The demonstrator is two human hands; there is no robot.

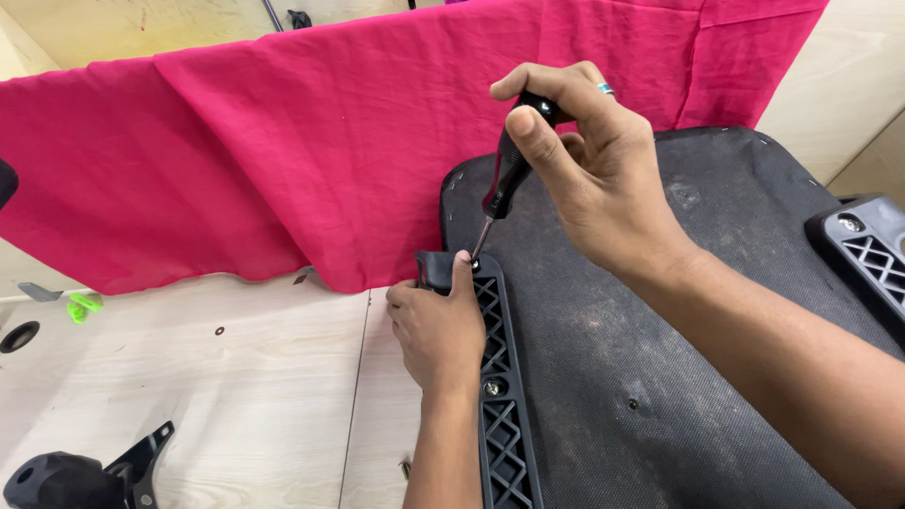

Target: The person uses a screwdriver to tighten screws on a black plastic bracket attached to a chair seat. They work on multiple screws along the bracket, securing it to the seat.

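My right hand (584, 160) grips a black-handled screwdriver (509, 174), its tip down at the top end of a black lattice plastic bracket (504, 424). My left hand (436, 325) clasps the upper end of that bracket, thumb beside the screwdriver tip. The bracket runs along the left edge of a dark fabric-covered seat underside (660, 339). A silver screw (491, 387) sits in the bracket just below my left hand.
A pink cloth (283, 151) hangs across the back. A second black lattice bracket (872, 250) lies at the right edge. A black metal part (85, 476) rests bottom left on the plywood surface (236, 377); a small green item (82, 306) sits far left.
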